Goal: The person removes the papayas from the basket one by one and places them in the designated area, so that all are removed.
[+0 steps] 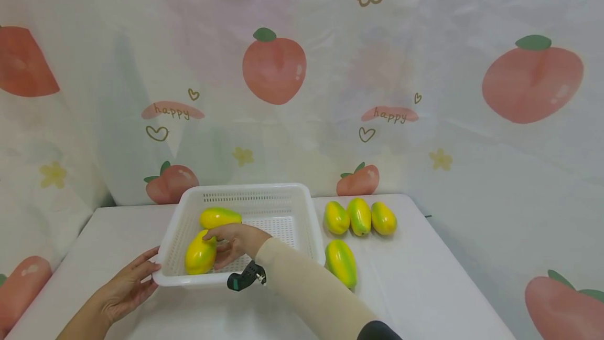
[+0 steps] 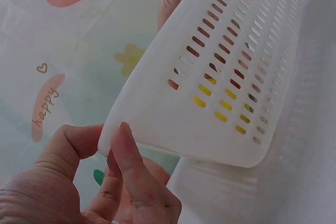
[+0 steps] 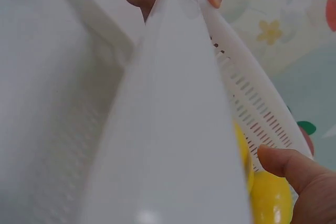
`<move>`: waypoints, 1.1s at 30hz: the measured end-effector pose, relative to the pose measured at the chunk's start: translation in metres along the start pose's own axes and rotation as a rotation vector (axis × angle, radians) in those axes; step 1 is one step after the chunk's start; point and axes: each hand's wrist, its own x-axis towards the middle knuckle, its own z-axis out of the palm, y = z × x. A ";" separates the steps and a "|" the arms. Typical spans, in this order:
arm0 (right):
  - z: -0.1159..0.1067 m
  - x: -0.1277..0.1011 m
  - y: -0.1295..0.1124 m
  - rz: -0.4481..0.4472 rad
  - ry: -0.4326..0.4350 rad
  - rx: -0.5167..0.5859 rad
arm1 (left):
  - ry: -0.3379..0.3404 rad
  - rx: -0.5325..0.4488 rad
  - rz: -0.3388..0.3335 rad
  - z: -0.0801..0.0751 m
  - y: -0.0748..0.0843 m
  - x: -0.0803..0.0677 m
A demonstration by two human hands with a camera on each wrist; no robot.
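Note:
A white plastic basket (image 1: pixel 264 189) with slotted walls stands on the table, holding two yellow-green papayas at its left side. The left hand (image 1: pixel 129 287) pinches the basket's near left corner; in the left wrist view its thumb and fingers (image 2: pixel 128 156) meet at the rim. Inside the basket, the right hand (image 1: pixel 240 243) holds the front papaya (image 1: pixel 199 256), its thumb over the fruit's top and other fingers at its right side. The rear papaya (image 1: pixel 219 217) lies just behind. In the right wrist view the basket wall hides part of the fruit, while the thumb (image 3: pixel 286 163) shows.
Right of the basket, three papayas (image 1: pixel 360 217) lie in a row on the white table (image 1: pixel 415 277). Another papaya (image 1: pixel 341 263) lies nearer, close to the basket's right wall. A fruit-print backdrop (image 1: pixel 302 140) rises behind the table and along its left side.

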 end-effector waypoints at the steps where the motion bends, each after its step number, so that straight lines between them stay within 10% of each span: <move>1: 0.000 0.000 0.000 -0.001 0.001 0.000 | 0.001 -0.003 0.000 0.000 0.000 0.000; 33: 0.004 0.009 0.003 0.010 -0.033 -0.064 | -0.025 0.029 0.032 0.001 -0.002 -0.002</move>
